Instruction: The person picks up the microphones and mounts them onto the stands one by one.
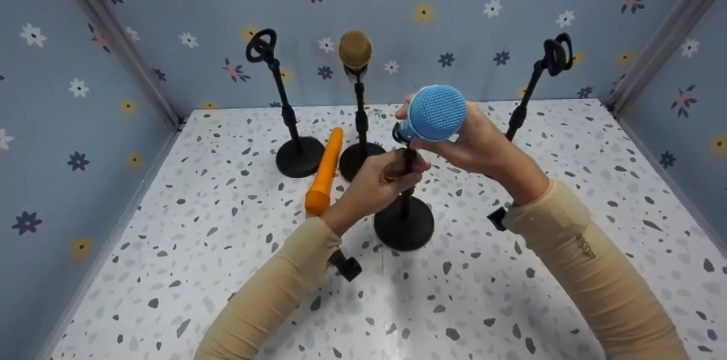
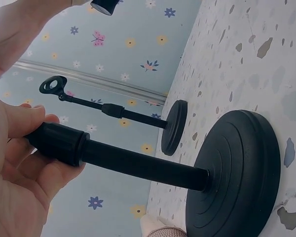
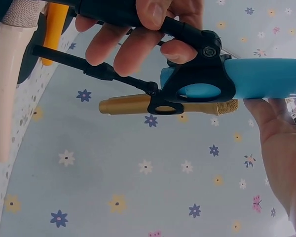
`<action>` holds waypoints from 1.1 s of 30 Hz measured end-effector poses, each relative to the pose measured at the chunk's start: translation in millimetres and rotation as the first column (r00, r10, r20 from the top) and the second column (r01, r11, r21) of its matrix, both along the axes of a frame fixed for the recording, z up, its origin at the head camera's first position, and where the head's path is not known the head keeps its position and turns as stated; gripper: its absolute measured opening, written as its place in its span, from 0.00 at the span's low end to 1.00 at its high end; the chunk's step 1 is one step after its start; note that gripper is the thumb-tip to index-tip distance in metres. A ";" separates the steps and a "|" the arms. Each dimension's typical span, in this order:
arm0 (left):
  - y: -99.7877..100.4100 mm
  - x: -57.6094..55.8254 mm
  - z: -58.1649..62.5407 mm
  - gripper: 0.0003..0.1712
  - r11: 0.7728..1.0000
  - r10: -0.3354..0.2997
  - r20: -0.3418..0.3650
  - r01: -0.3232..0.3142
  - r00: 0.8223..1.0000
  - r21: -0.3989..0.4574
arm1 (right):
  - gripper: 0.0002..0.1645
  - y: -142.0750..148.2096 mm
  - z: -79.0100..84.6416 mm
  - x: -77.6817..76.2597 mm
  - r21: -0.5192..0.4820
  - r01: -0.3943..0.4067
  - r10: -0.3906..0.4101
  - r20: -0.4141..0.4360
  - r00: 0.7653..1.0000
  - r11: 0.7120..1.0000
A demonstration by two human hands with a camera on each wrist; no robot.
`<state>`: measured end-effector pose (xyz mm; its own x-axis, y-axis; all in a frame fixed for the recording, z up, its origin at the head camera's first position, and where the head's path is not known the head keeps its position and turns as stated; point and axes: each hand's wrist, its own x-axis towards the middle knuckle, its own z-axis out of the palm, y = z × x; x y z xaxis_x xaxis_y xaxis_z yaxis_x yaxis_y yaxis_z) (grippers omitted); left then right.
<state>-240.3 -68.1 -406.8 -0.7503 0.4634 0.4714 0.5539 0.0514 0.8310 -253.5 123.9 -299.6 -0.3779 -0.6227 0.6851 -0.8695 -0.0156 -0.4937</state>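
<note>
My right hand (image 1: 483, 141) holds a blue microphone (image 1: 437, 113) by its handle, just below the mesh head. In the right wrist view, the handle's far end sits within the black clip (image 3: 222, 79) of a microphone stand. My left hand (image 1: 375, 184) grips that stand's pole near the collar (image 2: 64, 143). Its round base (image 1: 404, 229) rests on the table. Behind it, a gold microphone (image 1: 355, 49) is held in another stand's clip. An orange microphone (image 1: 324, 175) lies on the table left of my left hand.
Two stands with bare clips are at the back, one left (image 1: 300, 155) and one right (image 1: 525, 90). A pale microphone (image 3: 7, 84) lies on the speckled table (image 1: 227, 269), seen in the right wrist view. Flower-patterned walls (image 1: 397, 13) enclose the back and sides.
</note>
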 end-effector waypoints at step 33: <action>1.5 -0.5 -0.3 0.09 0.999 -0.023 -0.019 0.023 1.000 0.025 | 0.25 -2.5 -32.1 -23.0 0.029 0.014 -0.016 0.055 0.998 0.999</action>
<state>-240.9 -66.7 -407.1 -0.7305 0.4684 0.4969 0.5700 0.0176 0.8215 -276.5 121.4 -331.7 -0.4242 -0.6354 0.6452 -0.8409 0.0120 -0.5411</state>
